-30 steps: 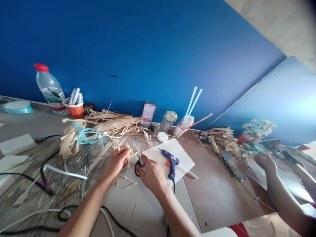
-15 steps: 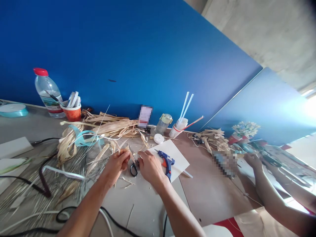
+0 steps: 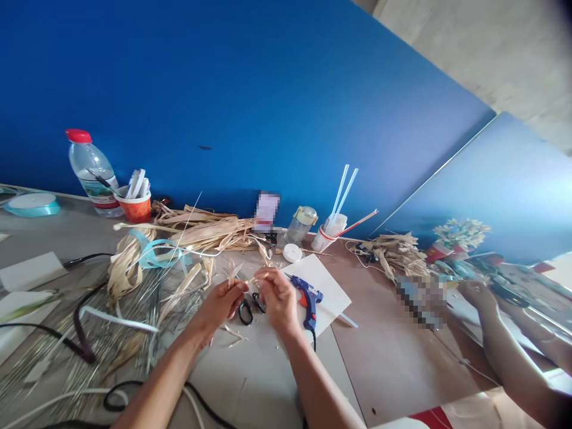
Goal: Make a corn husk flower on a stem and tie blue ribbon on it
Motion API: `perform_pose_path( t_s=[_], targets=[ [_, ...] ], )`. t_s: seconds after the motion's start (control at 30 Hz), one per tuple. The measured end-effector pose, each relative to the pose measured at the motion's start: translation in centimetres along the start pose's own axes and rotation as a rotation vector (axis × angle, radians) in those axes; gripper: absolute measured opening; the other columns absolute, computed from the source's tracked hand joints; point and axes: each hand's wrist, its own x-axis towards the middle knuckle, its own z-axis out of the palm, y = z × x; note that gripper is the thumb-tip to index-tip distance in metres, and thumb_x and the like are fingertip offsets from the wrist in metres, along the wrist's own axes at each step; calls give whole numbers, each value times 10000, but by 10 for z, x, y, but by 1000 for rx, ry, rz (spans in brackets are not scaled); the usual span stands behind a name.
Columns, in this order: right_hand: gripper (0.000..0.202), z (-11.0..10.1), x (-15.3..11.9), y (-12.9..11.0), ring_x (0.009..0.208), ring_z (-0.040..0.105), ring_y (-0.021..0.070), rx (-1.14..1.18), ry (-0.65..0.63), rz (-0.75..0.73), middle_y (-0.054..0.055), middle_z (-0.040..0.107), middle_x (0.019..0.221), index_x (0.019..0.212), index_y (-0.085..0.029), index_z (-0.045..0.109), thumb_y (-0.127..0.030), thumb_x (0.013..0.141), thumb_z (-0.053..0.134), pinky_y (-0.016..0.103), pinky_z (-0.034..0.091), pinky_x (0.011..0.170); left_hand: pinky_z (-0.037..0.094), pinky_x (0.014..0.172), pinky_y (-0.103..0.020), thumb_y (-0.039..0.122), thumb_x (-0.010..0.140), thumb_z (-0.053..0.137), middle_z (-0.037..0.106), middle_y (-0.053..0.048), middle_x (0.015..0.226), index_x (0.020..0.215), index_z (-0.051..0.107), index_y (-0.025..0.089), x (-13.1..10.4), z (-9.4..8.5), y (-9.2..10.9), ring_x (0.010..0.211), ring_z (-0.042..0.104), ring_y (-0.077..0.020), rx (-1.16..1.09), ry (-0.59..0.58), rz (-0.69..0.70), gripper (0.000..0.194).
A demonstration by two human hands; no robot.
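Note:
My left hand (image 3: 229, 299) is closed in a pinch on a small bundle of dried corn husk (image 3: 232, 271), its frayed pale tips poking up above the fingers. Just to the right, my right hand (image 3: 280, 301) has thumb and fingers pinched together at the end of what looks like a thin strip of corn husk (image 3: 252, 279); the grip itself is partly hidden. Between and below the hands lie scissors with black handles (image 3: 245, 312). Beside my right hand, a blue glue gun (image 3: 313, 302) rests on a white sheet (image 3: 335, 295).
Husks (image 3: 210, 229), blue ribbon (image 3: 152, 253) and thin wires (image 3: 98, 339) cover the left side. Along the wall stand a bottle (image 3: 93, 173), a red cup (image 3: 135, 208), a jar (image 3: 301, 223) and a cup (image 3: 324, 238) with glue sticks. A co-worker's arms (image 3: 500, 339) are at right.
My right hand has lifted and turned away from the scissors, uncovering more of their handles. My left hand still pinches the husk. The whole view has shifted slightly.

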Motion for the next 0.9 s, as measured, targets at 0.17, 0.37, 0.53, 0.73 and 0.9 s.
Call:
perform_pose_path(
  t_s=[0.17,0.37,0.53,0.73,0.9],
  targets=[
    [259,0,-2,10,461,374,63,463,-135,300,41,617,786,760,-173,591,-429,787,618,221,340,459,309,496,-253,430,796,556,524,24,538,727,621,195,0,2,-1,499,453,-145,274,55,179,254],
    [142,-5,-11,-3,703,558,127,234,-119,106,78,593,1087,720,-182,682,-297,790,636,249,436,588,363,579,-299,365,823,522,587,-33,601,600,542,216,-1,5,-5,604,538,-209,558,220,360,269],
    [110,-8,-17,-13,930,612,208,162,-132,-162,86,658,1068,789,-214,702,-228,823,598,325,473,772,438,686,-338,319,860,401,630,-61,648,643,558,211,0,3,-8,715,604,-235,749,274,466,289],
    [109,-6,-15,-9,921,624,215,347,-107,-95,77,684,1038,774,-220,711,-258,832,627,349,473,812,442,645,-339,294,852,355,642,-60,626,606,560,209,-2,6,-7,641,592,-220,828,176,422,332],
    [98,-7,-13,0,825,598,190,579,-89,-17,57,673,930,759,-232,722,-275,823,661,323,457,740,444,684,-333,288,848,395,671,-76,749,684,601,194,-4,9,-7,726,606,-218,737,115,433,279]
  ],
)
